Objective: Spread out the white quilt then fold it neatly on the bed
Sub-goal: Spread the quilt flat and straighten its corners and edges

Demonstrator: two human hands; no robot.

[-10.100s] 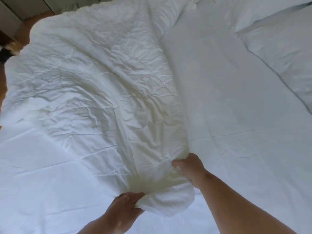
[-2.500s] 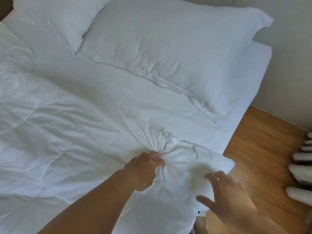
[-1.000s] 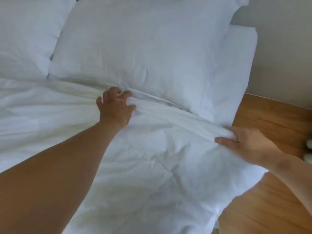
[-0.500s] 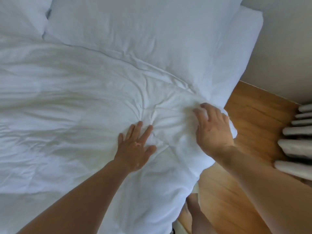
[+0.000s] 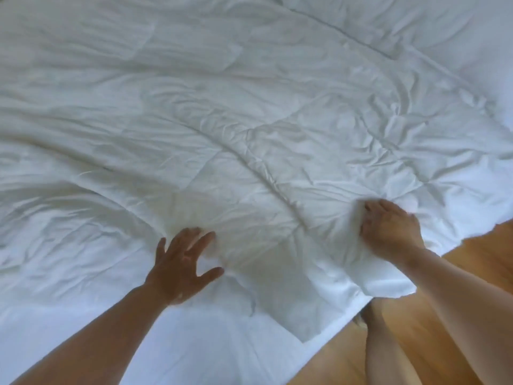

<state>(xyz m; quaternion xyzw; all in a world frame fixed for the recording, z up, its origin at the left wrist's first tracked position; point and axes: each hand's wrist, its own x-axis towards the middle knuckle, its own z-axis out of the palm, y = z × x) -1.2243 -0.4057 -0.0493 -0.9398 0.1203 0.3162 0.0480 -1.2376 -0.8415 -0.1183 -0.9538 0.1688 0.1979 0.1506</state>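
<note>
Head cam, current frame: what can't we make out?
All in the head view:
- white quilt: far and left edges cut off by the frame.
- right hand: curled into folds and blurred; grip on fabric unclear.
- pillow: mostly cropped at the top edge.

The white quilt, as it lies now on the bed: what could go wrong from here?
1. The white quilt has its near corner past the bed edge, above the wooden floor. A tug by the right hand, whose fingers curl into the cloth, might slide it off.
2. Long creases cross it. Unless the flat left hand smooths them, the fold may come out uneven.
</note>
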